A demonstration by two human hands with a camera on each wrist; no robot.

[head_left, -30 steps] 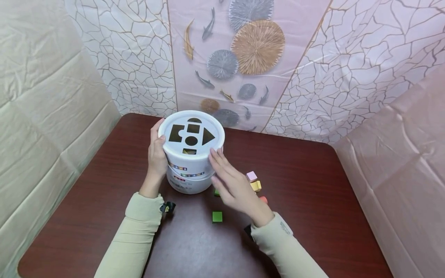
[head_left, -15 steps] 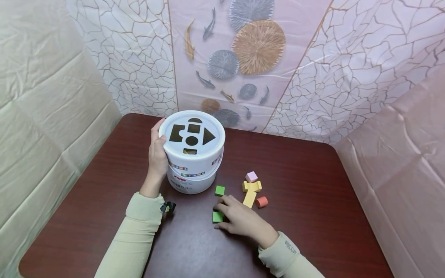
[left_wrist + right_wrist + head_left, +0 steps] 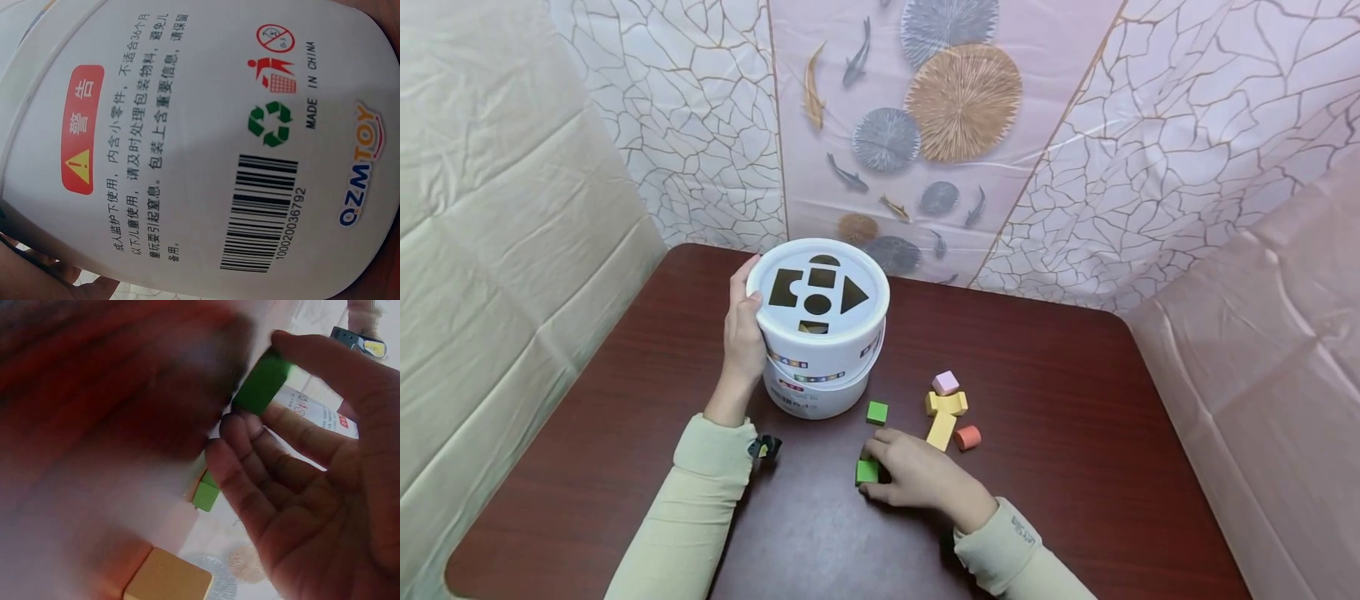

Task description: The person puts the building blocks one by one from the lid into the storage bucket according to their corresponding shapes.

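Note:
A white bucket (image 3: 808, 402) stands on the dark red table, its lid (image 3: 842, 329) cut with several shaped holes. My left hand (image 3: 742, 337) holds the bucket's left side, thumb near the rim; in the left wrist view the printed bucket wall (image 3: 206, 125) hides most of that hand. Down on the table, my right hand (image 3: 917, 477) pinches a green block (image 3: 867, 472) between thumb and fingers. The right wrist view shows this green block (image 3: 262, 381) at the fingertips. Another green block (image 3: 877, 412) lies between that hand and the bucket.
Right of the right hand lie a yellow rectangular block (image 3: 942, 431), a notched yellow block (image 3: 946, 404), a pink block (image 3: 945, 382) and an orange-red cylinder (image 3: 967, 437). Patterned cloth (image 3: 887, 200) hangs behind the table (image 3: 1037, 383).
My right hand has come away from the bucket's rim, down to the front green block, and now pinches it. My left hand has stayed on the bucket.

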